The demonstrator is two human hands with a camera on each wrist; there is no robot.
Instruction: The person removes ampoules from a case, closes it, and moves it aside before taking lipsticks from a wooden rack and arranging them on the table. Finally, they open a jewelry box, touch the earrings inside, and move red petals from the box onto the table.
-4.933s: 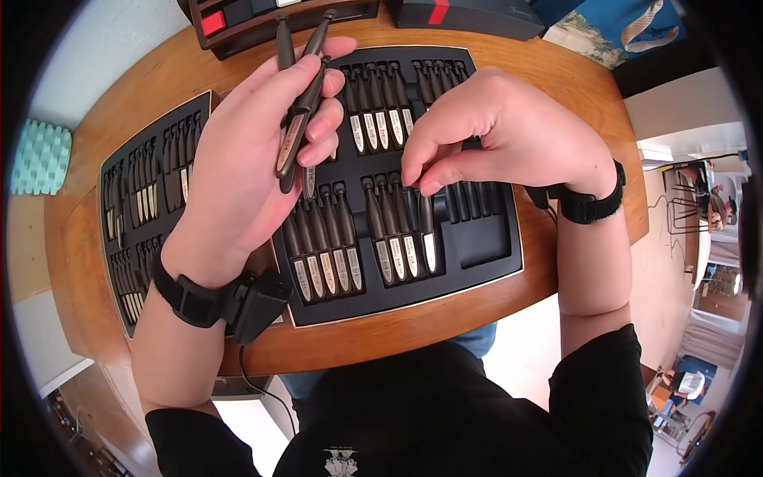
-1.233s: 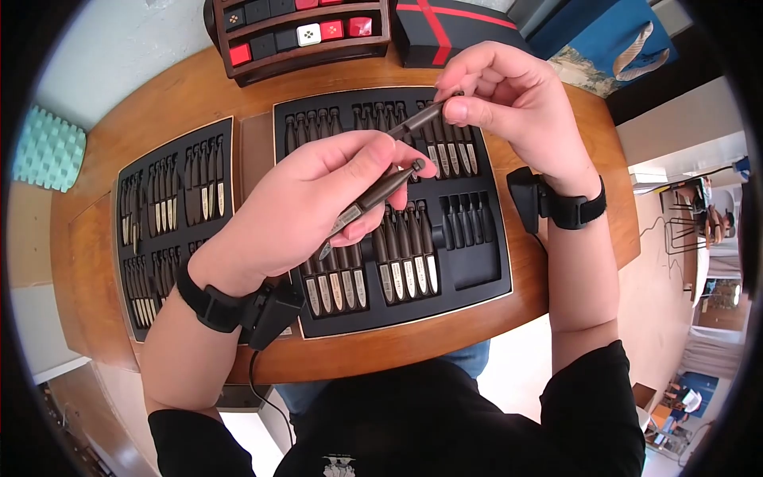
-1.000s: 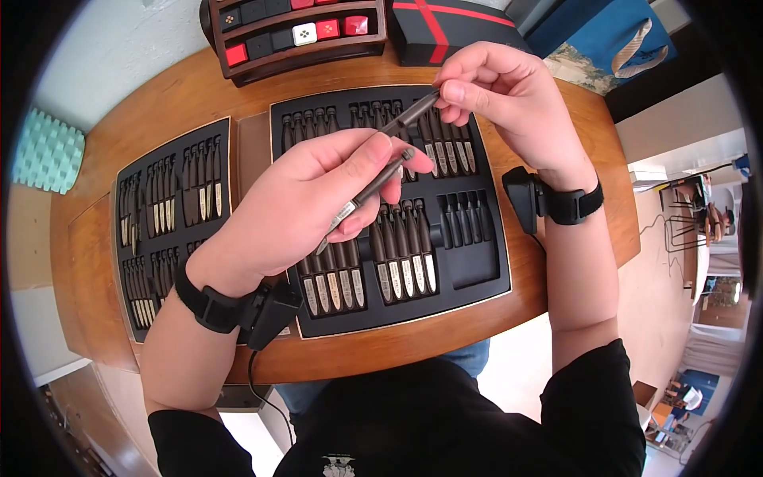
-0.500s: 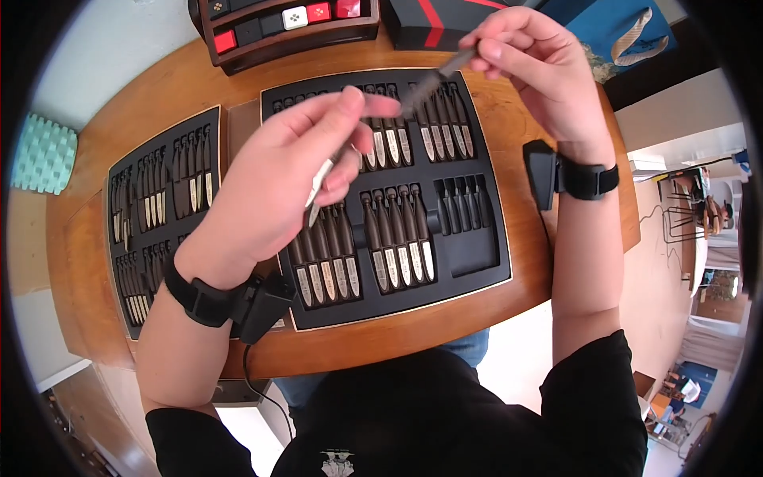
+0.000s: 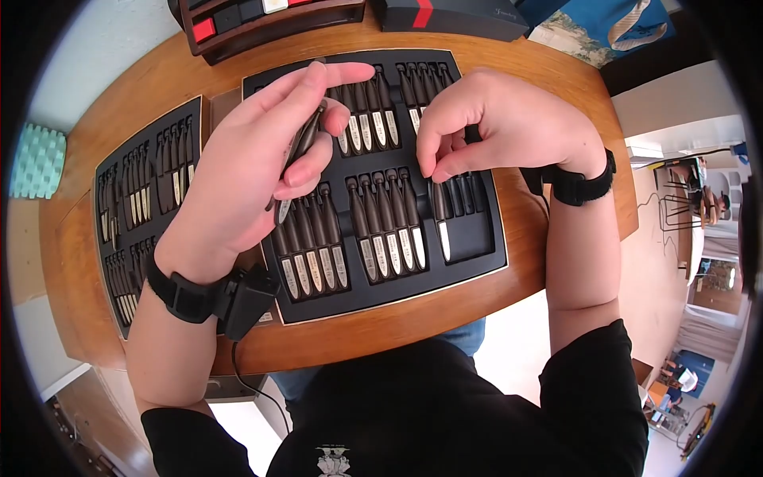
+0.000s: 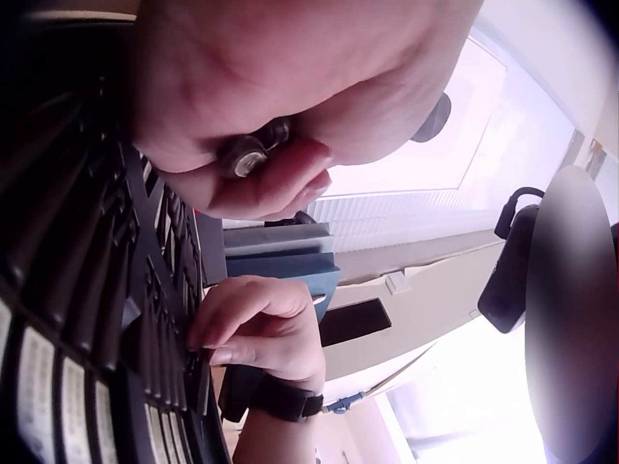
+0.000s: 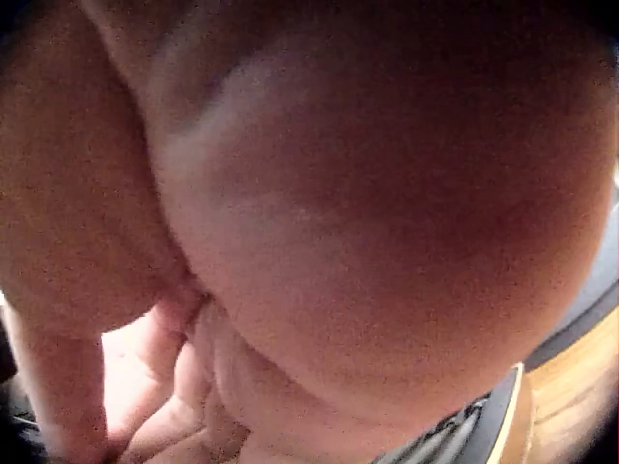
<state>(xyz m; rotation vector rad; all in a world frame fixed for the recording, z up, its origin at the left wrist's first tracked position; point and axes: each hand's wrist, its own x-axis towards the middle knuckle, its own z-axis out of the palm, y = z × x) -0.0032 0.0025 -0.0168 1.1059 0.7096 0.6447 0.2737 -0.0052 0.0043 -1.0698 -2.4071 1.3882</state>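
Note:
In the head view my left hand (image 5: 254, 151) holds dark brown, pen-like sticks (image 5: 306, 143) in its curled fingers, index finger stretched out over the tray. The left wrist view shows one stick's round end (image 6: 250, 159) poking out of that hand. My right hand (image 5: 509, 131) pinches the top of another such stick (image 5: 442, 219) between thumb and forefinger. This stick stands in a slot at the tray's right part, its pale labelled end toward me. Rows of matching sticks (image 5: 389, 226) fill the black tray (image 5: 381, 298). The right wrist view is mostly palm (image 7: 368, 213).
A second tray (image 5: 147, 191) of similar sticks lies at the left on the wooden table (image 5: 318, 342). At the back stand a wooden rack (image 5: 270, 32) with coloured boxes, a black box (image 5: 453, 17) with red ribbon and a blue bag (image 5: 612, 32). A green textured object (image 5: 40, 159) is far left.
My right hand drew a stick from my left hand, lifted it away, then brought it down into a slot right of the filled row. The left hand moved slightly left, still gripping sticks.

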